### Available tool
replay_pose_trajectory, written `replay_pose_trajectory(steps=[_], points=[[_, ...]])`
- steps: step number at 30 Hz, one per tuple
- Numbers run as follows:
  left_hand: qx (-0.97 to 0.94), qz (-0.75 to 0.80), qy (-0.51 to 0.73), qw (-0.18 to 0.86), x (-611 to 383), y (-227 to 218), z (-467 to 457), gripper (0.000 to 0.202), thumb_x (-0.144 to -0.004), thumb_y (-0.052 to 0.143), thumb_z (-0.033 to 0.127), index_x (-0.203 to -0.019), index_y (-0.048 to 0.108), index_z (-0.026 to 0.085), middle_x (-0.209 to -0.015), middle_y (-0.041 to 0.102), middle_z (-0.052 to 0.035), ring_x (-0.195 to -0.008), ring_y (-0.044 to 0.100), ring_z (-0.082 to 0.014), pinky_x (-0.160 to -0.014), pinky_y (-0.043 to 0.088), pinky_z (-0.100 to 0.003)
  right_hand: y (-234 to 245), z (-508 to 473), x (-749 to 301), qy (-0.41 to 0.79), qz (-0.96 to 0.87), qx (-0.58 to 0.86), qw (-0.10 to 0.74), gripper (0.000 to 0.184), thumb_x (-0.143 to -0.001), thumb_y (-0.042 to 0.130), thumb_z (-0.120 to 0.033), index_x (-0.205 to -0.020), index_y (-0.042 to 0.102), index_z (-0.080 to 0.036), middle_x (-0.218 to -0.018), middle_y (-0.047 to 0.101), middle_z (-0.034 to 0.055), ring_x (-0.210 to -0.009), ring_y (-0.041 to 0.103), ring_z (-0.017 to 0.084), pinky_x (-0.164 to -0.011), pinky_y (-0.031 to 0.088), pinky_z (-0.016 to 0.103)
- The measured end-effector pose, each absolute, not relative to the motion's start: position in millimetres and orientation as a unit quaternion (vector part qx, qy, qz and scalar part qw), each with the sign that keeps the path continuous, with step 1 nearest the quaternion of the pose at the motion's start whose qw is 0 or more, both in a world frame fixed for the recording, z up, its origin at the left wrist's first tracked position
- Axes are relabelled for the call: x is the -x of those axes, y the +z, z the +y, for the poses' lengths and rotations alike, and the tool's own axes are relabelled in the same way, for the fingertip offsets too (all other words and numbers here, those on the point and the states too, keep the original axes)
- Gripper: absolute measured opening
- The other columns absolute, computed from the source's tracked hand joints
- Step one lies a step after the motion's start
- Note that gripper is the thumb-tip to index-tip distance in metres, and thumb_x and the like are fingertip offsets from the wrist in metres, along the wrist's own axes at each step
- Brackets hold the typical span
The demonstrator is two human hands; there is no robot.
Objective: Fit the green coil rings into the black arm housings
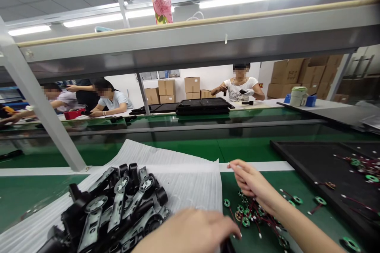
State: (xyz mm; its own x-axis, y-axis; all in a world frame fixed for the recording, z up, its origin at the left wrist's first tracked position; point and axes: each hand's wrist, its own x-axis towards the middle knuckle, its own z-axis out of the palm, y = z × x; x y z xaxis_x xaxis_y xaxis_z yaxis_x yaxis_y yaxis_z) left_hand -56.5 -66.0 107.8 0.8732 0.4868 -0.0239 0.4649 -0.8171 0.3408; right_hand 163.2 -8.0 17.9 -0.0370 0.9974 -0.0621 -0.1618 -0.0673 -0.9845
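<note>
Your right hand [252, 184] has thumb and forefinger together, though I cannot tell if they hold something; small green boards [245, 221] lie just below it. Your left hand [190, 231] is blurred, its grip unclear, with black parts [162, 196] at its left.

In front are two hands [190, 232] [251, 183], one white sheet [191, 180], one black-part heap [117, 205] and over twelve green rings [320, 199].

casings [118, 207] lie on a sheet [192, 182]; right, wired rings [245, 222]; farther right, a tray [305, 162].
</note>
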Motion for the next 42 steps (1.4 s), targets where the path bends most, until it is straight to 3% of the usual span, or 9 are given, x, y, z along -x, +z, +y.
replay_pose_trajectory(steps=[5,9,11,18,22,28,32,38,42], points=[[-0.912,0.274,0.285,0.108,60.2,110.9,-37.8,0.021,-0.087,0.058,0.031,-0.106,0.057,0.023,-0.105,0.062,-0.0028,-0.091,0.060,-0.0136,-0.080,0.045,-0.021,26.2,-20.4,-149.2,0.701,-0.386,0.426,0.422,0.041,-0.075,0.063,-0.057,-0.072,0.049,-0.019,-0.052,0.029,-0.0100,-0.040,0.020,0.003,-0.032,0.013,0.013],[-0.911,0.266,0.315,-0.012,61.1,91.4,-26.0,0.016,-0.091,0.051,0.029,-0.103,0.058,0.022,-0.099,0.061,-0.0061,-0.084,0.060,-0.0164,-0.072,0.045,-0.025,31.9,-21.0,-148.9,0.764,-0.326,0.358,0.426,0.051,-0.082,0.044,-0.069,-0.070,0.043,-0.020,-0.056,0.027,-0.0093,-0.042,0.015,0.004,-0.032,0.011,0.013],[-0.915,0.294,0.275,-0.015,59.0,89.8,-26.6,0.017,-0.092,0.048,0.030,-0.100,0.059,0.023,-0.098,0.061,-0.0063,-0.078,0.059,-0.0166,-0.067,0.044,-0.025,32.0,-20.7,-149.8,0.746,-0.338,0.355,0.450,0.047,-0.081,0.051,-0.064,-0.070,0.042,-0.020,-0.059,0.027,-0.0093,-0.043,0.015,0.004,-0.033,0.009,0.013],[-0.831,0.398,0.182,0.343,55.6,89.1,-31.1,0.051,-0.077,0.061,0.052,-0.115,0.044,0.024,-0.100,0.058,-0.0049,-0.080,0.054,-0.0179,-0.066,0.042,-0.026,25.7,-22.5,-141.3,0.612,-0.503,0.402,0.460,0.035,-0.076,0.068,-0.050,-0.081,0.055,-0.018,-0.052,0.027,-0.0120,-0.039,0.016,0.002,-0.034,0.012,0.016],[-0.742,0.392,0.172,0.515,52.3,69.0,-20.2,0.041,-0.085,0.051,0.047,-0.115,0.042,0.021,-0.084,0.053,0.0002,-0.064,0.049,-0.0116,-0.061,0.040,-0.024,21.1,-20.0,-138.7,0.537,-0.585,0.408,0.450,0.041,-0.077,0.063,-0.057,-0.087,0.058,-0.017,-0.057,0.037,-0.0090,-0.039,0.025,0.003,-0.037,0.018,0.019],[-0.680,0.407,0.284,0.539,48.5,59.3,-4.7,0.035,-0.086,0.048,0.050,-0.101,0.047,0.018,-0.068,0.038,0.0064,-0.055,0.038,-0.0084,-0.053,0.036,-0.022,16.9,-13.1,-149.1,0.535,-0.524,0.411,0.521,0.044,-0.083,0.053,-0.058,-0.100,0.061,-0.018,-0.067,0.033,-0.0057,-0.053,0.027,0.008,-0.046,0.023,0.021],[-0.664,0.432,0.315,0.523,50.1,62.9,-1.1,0.034,-0.080,0.058,0.049,-0.091,0.047,0.019,-0.075,0.045,0.0052,-0.053,0.035,-0.0059,-0.049,0.030,-0.020,19.6,-15.0,-149.6,0.518,-0.561,0.422,0.489,0.037,-0.081,0.059,-0.053,-0.094,0.065,-0.019,-0.067,0.041,-0.0045,-0.053,0.031,0.009,-0.048,0.026,0.022],[-0.699,0.406,0.326,0.490,50.1,63.2,-2.4,0.032,-0.079,0.063,0.041,-0.095,0.051,0.017,-0.087,0.061,-0.0023,-0.075,0.054,-0.0147,-0.068,0.039,-0.025,23.7,-21.4,-144.9,0.400,-0.683,0.424,0.440,0.027,-0.090,0.047,-0.044,-0.092,0.064,-0.022,-0.075,0.056,-0.0001,-0.075,0.052,0.017,-0.071,0.041,0.029],[-0.740,0.390,0.302,0.456,50.8,67.2,-5.6,0.026,-0.078,0.065,0.033,-0.096,0.057,0.016,-0.089,0.064,-0.0027,-0.089,0.057,-0.0197,-0.082,0.040,-0.028,25.8,-24.2,-142.4,0.377,-0.710,0.425,0.415,0.027,-0.091,0.045,-0.040,-0.089,0.063,-0.021,-0.076,0.060,0.0013,-0.077,0.055,0.019,-0.072,0.043,0.029]])
